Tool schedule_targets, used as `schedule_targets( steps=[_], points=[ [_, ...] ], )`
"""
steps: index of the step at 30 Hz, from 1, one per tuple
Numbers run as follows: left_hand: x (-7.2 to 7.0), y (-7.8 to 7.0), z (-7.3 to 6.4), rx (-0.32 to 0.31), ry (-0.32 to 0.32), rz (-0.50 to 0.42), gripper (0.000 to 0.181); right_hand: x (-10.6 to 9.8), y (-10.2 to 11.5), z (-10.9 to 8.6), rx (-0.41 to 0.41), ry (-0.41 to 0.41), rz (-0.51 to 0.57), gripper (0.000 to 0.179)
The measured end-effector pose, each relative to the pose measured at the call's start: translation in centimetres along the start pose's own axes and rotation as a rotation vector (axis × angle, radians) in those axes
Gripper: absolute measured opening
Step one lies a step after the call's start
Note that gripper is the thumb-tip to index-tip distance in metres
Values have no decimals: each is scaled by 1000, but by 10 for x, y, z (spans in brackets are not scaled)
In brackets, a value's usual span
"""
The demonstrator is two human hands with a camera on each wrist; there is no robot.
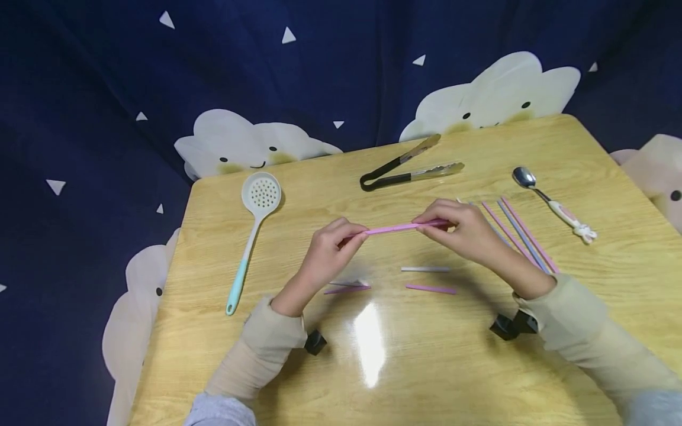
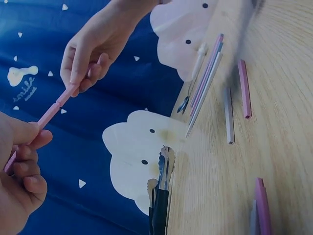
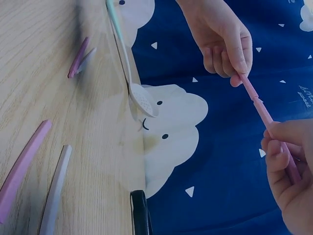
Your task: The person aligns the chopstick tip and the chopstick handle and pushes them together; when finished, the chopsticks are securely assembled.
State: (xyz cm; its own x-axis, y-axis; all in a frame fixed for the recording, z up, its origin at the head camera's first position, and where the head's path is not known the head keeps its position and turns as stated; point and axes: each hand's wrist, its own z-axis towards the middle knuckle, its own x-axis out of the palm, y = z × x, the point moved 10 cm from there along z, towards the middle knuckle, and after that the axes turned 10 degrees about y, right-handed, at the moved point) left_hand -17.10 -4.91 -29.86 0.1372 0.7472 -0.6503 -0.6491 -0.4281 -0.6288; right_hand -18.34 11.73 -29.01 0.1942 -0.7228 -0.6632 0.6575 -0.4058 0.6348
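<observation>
Raised over the middle of the table, a slim, flat-sided pink stick [image 1: 391, 228] runs between the two hands. Thumb and fingertips of the left hand [image 1: 331, 248] pinch its left end. The right hand [image 1: 460, 231] pinches it on the other side, and its end passes under those fingers. Both wrist views show a notch in the pink stick [image 2: 49, 116] between the hands, where its two parts meet slightly out of line. Below lie a short white stick [image 1: 425, 269] and a short pink stick [image 1: 430, 289]. Another short pink stick [image 1: 347, 290] lies beside a whitish one, near the left wrist.
Several long pink and blue sticks [image 1: 524, 234] lie partly behind the right forearm. A spoon [image 1: 554, 204] rests farther right, black-handled tongs [image 1: 407, 171] at the back, and a slotted skimmer [image 1: 256, 222] on the left. A dark blue curtain [image 1: 362, 65] hangs behind the table [image 1: 426, 367].
</observation>
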Motion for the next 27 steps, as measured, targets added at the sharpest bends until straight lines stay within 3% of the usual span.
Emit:
schedule_targets(
  steps=[14, 27],
  points=[
    [-4, -8, 1, 45, -48, -61, 7, -2, 15, 3, -63, -12, 46, 21],
    [-4, -2, 5, 41, 16, -34, 7, 1, 12, 6, -33, 19, -2, 14]
  ],
)
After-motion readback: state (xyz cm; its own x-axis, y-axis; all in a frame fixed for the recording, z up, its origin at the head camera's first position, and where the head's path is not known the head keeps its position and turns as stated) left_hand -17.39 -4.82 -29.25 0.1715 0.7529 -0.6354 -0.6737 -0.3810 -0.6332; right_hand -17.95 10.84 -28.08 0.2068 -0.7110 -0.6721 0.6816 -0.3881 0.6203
